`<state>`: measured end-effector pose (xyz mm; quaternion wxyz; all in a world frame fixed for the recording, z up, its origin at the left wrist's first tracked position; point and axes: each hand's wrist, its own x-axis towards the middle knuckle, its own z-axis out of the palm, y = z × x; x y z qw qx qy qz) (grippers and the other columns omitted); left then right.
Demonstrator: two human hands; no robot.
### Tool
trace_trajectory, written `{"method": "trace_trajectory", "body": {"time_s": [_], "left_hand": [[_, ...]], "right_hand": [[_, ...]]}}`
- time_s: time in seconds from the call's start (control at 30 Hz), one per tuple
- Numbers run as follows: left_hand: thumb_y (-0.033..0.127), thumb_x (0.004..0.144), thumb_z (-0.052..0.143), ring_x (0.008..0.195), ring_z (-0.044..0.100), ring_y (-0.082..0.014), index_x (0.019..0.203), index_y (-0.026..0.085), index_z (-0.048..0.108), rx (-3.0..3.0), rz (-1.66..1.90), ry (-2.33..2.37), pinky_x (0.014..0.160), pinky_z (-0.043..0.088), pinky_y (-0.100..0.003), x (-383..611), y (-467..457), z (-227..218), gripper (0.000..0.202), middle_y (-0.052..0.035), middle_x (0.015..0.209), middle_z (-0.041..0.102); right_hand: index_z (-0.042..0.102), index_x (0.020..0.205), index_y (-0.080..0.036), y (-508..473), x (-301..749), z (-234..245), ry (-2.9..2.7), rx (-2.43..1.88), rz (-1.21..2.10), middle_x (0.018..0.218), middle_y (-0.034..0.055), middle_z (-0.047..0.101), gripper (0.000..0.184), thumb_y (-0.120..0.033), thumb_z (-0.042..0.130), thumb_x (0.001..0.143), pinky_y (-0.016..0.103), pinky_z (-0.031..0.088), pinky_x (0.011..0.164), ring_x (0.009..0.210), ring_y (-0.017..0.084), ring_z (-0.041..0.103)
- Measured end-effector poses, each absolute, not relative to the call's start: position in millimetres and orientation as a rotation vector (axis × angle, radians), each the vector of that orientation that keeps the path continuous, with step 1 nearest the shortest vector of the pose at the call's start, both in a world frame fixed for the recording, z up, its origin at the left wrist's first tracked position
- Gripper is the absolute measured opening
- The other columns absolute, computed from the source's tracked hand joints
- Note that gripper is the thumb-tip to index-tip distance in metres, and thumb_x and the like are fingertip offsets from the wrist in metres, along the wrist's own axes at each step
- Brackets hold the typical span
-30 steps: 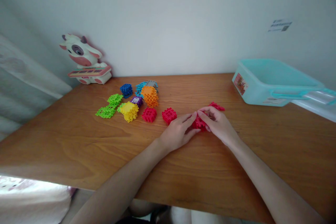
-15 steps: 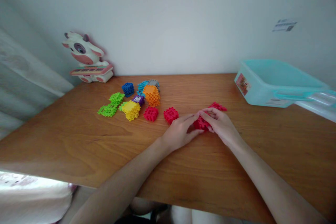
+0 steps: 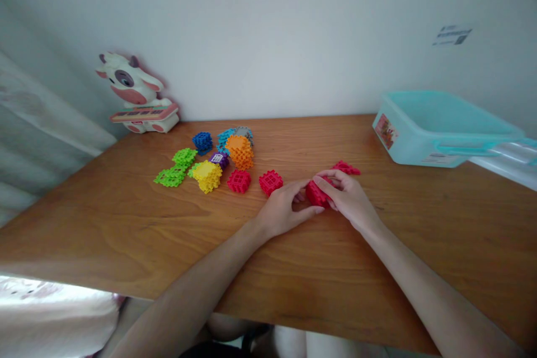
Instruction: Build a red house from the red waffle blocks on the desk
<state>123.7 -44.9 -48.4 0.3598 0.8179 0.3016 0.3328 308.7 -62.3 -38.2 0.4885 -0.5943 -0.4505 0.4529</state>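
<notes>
Both hands meet at the middle of the wooden table (image 3: 126, 235). My left hand (image 3: 283, 211) and my right hand (image 3: 349, 199) pinch the same red waffle-block piece (image 3: 315, 193) between their fingertips, just above the tabletop. A flat red piece (image 3: 346, 168) lies just behind my right hand. Two red waffle cubes (image 3: 271, 182) (image 3: 239, 180) sit to the left of my left hand.
Farther left lie yellow (image 3: 207, 175), orange (image 3: 240, 152), green (image 3: 176, 169), blue (image 3: 202, 142), purple (image 3: 218, 159) and teal-grey block clusters. A cow-shaped toy (image 3: 135, 95) stands at the back left against the wall. A turquoise plastic bin (image 3: 436, 130) sits at the right, its lid beside it.
The hands stay at the same spot. The red piece between the fingers has turned slightly and shows more of its face; my left fingers have curled in a little.
</notes>
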Motion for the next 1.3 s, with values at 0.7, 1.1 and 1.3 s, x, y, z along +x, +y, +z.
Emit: {"method": "trace_trajectory", "body": {"time_s": [0.7,1.1,1.3], "left_hand": [[0.036,0.090,0.071,0.101,0.071,-0.0226,0.145,0.018,0.045,2.019,0.881,0.853,0.091,0.060,-0.040,124.8,-46.4,-60.1,0.064,-0.0127,0.124,0.070],[0.057,0.100,0.049,0.087,0.071,-0.0191,0.123,0.014,0.062,1.461,0.942,0.851,0.076,0.059,-0.031,131.3,-40.2,-51.6,0.050,-0.0087,0.103,0.075],[0.054,0.105,0.038,0.073,0.071,-0.0181,0.137,0.015,0.055,1.689,0.863,0.898,0.069,0.059,-0.030,125.1,-46.5,-45.5,0.054,-0.0060,0.088,0.075]], "right_hand": [[0.069,0.110,-0.021,-67.3,309.5,-36.8,-1.321,-1.444,0.930,0.055,-0.0018,0.054,0.059,-0.072,0.042,0.096,0.032,0.041,0.048,0.049,0.018,0.053],[0.047,0.121,-0.026,-72.2,310.6,-47.0,-1.664,-1.186,0.494,0.133,0.0137,0.057,0.054,-0.049,0.078,0.083,0.050,0.054,0.098,0.114,0.029,0.064],[0.055,0.104,-0.026,-69.3,311.5,-47.3,-1.791,-1.199,0.298,0.117,0.0105,0.064,0.031,-0.040,0.076,0.086,0.051,0.053,0.098,0.113,0.030,0.064]]}}
